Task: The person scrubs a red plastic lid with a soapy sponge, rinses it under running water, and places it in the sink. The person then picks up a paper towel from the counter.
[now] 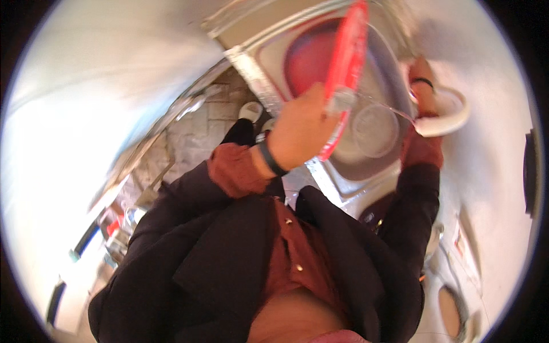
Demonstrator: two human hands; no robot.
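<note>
My left hand [300, 126] grips a flat red object [347, 55], perhaps a tray, seen nearly edge-on and blurred above a sink basin [364, 169]. On the right, my right hand [424, 88] holds a white bowl-like vessel [456, 118], tilted toward the basin. A thin stream of water [392, 109] runs between the white vessel's lip and the red object. Lower in the basin is a clear round shape [375, 130], probably a bowl or lid. A red area [306, 60] in the far left of the basin may be another item or a reflection.
The sink's front rim [257, 81] runs diagonally, with paved floor [188, 128] and a shoe [250, 111] below it. A pale wall [484, 141] rises close on the right. Blurred items [116, 236] stand at lower left.
</note>
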